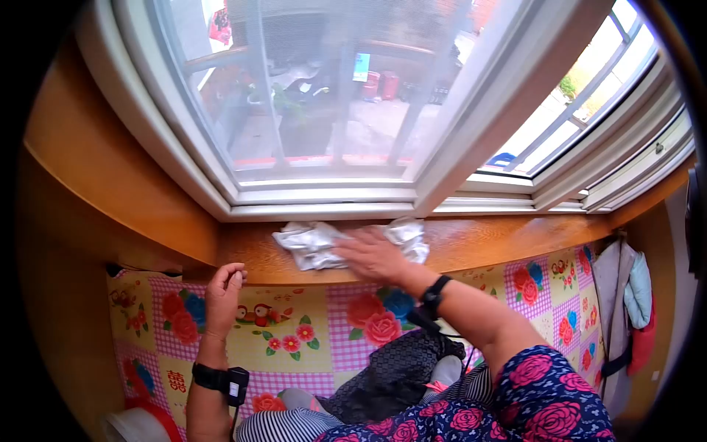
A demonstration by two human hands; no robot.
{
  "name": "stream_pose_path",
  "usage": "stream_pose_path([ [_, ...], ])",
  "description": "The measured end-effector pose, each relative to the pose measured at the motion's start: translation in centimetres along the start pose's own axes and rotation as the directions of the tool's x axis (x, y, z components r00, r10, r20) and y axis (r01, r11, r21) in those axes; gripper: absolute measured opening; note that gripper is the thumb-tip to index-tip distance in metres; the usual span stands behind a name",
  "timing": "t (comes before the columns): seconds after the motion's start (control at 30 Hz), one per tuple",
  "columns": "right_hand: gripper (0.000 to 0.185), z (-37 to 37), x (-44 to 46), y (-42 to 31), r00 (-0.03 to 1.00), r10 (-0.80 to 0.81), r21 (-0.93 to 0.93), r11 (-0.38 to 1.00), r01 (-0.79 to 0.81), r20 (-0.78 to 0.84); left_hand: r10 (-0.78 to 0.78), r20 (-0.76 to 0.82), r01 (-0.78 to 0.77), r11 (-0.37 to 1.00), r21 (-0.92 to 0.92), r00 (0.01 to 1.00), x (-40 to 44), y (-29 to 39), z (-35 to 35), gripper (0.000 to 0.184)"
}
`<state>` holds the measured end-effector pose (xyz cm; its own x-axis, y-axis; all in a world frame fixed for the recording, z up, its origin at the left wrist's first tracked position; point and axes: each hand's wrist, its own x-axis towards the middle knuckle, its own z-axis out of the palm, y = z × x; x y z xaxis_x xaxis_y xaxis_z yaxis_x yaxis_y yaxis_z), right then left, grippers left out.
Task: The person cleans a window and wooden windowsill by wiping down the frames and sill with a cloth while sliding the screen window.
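A crumpled white cloth (305, 243) lies on the varnished wooden windowsill (479, 239), just below the window frame. My right hand (372, 254) presses down on the middle of this cloth, and folds of it stick out on both sides of the fingers. To the left, my left hand (223, 291) is raised near the front edge of the sill, apart from the cloth. Its fingers are curled in loosely, and nothing shows in them. Both wrists carry black bands, the left one with a small device (237, 387) attached.
A white-framed window (317, 193) with a mesh screen rises behind the sill. Patterned floral covering (280, 324) spreads below it, with a dark textured cloth (383, 379) between my legs. A pale bucket (136, 426) stands lower left; garments (637, 295) hang at right.
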<state>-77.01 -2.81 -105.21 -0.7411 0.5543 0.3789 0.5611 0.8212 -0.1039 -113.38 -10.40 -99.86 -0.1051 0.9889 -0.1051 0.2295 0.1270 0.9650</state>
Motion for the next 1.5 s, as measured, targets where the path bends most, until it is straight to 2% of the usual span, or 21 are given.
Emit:
stream_pose_path([
  [0.1,0.055,-3.8,-9.7,5.4,0.991,0.13,-0.088,0.988,-0.13,-0.008,-0.025,0.038,0.024,1.0,0.018,0.999,0.8,1.1,1.0,0.02],
  [0.17,0.052,-9.0,-16.1,7.9,0.94,0.335,-0.175,0.931,-0.32,0.062,-0.013,0.07,0.013,1.0,-0.001,0.997,1.3,1.2,1.5,0.019],
  [0.23,0.037,-11.8,-22.8,10.1,0.842,0.535,-0.178,0.824,-0.537,-0.067,-0.03,0.062,0.03,0.999,0.011,0.998,1.6,1.2,1.9,0.019],
  [0.3,0.035,-12.3,-31.8,13.7,0.692,0.692,-0.341,0.613,-0.713,-0.203,-0.052,0.052,0.052,0.999,0.001,0.997,1.9,1.4,2.0,0.019],
  [0.37,0.036,-12.0,-39.5,16.5,0.414,0.837,-0.35,0.291,-0.89,-0.356,-0.04,0.038,0.04,0.999,-0.007,0.998,2.4,0.5,1.9,0.021],
  [0.43,0.039,-13.4,-35.9,13.8,0.296,0.905,-0.412,0.155,-0.898,-0.306,-0.01,-0.014,0.01,1.0,-0.026,1.0,2.6,-0.6,0.5,0.021],
  [0.5,0.038,-12.1,-33.3,13.9,0.374,0.864,-0.332,0.263,-0.906,-0.338,-0.008,-0.066,0.006,0.999,-0.033,0.998,2.4,-0.8,-0.1,0.021],
  [0.63,0.034,-10.0,-21.0,10.2,0.64,0.768,0.001,0.64,-0.769,0.031,-0.024,-0.085,0.021,0.999,-0.04,0.996,2.1,-0.8,-0.1,0.02],
  [0.7,0.034,-10.5,-11.2,4.2,0.692,0.669,0.096,0.696,-0.711,0.27,-0.03,-0.06,0.027,0.998,-0.051,0.998,2.1,-0.3,0.5,0.019],
  [0.77,0.032,-7.1,-5.4,1.2,0.835,0.462,0.279,0.795,-0.539,0.299,-0.029,-0.034,0.027,0.998,-0.063,0.999,1.7,0.5,1.1,0.019],
  [0.83,0.039,-3.9,0.2,-1.9,0.896,0.336,0.401,0.807,-0.433,0.291,-0.01,0.011,0.011,0.995,-0.097,1.0,1.9,0.6,1.3,0.019],
  [0.97,0.056,-2.8,10.8,-6.4,0.836,0.375,0.751,0.388,-0.535,0.401,0.092,-0.017,-0.092,0.995,-0.037,0.996,0.7,3.2,-0.3,0.019],
  [1.07,0.053,-6.1,15.8,-8.8,0.846,0.406,0.939,-0.141,-0.315,0.345,0.202,-0.145,-0.199,0.979,0.036,0.969,-0.7,6.3,-2.6,0.019],
  [1.1,0.051,-6.4,17.0,-8.9,0.854,0.398,0.936,-0.247,-0.252,0.335,0.21,-0.211,-0.214,0.977,0.007,0.955,-1.0,6.9,-3.1,0.019],
  [1.17,0.044,-6.0,17.8,-8.5,0.912,0.343,0.955,-0.263,-0.138,0.226,0.223,-0.338,-0.253,0.966,-0.046,0.914,-1.3,7.5,-3.9,0.019],
  [1.2,0.042,-5.2,17.6,-8.1,0.915,0.361,0.984,-0.058,-0.17,0.179,0.291,-0.395,-0.326,0.945,-0.022,0.871,-0.9,6.9,-4.0,0.019],
  [1.27,0.037,-2.4,15.7,-6.4,0.925,0.37,0.909,0.351,-0.223,0.085,0.22,-0.432,-0.23,0.973,0.03,0.875,-1.2,6.4,-3.3,0.019],
  [1.3,0.032,-1.2,14.2,-5.6,0.957,0.281,0.678,0.718,-0.158,-0.075,0.185,-0.448,-0.181,0.982,0.052,0.875,-1.4,6.0,-3.0,0.019],
  [1.33,0.031,-0.3,12.1,-5.1,0.963,0.266,0.525,0.815,-0.246,0.039,0.156,-0.388,-0.145,0.988,0.059,0.908,-0.9,3.3,-3.2,0.022],
  [1.43,0.03,1.0,7.8,-3.8,0.98,0.193,0.417,0.889,-0.191,0.038,-0.106,-0.127,0.102,0.994,-0.04,0.986,-1.4,-0.6,-1.7,0.03],
  [1.5,0.032,0.1,7.6,-4.6,0.983,0.181,0.332,0.93,-0.159,-0.035,-0.075,-0.059,0.079,0.995,0.066,0.995,-1.7,-1.6,-0.3,0.043],
])
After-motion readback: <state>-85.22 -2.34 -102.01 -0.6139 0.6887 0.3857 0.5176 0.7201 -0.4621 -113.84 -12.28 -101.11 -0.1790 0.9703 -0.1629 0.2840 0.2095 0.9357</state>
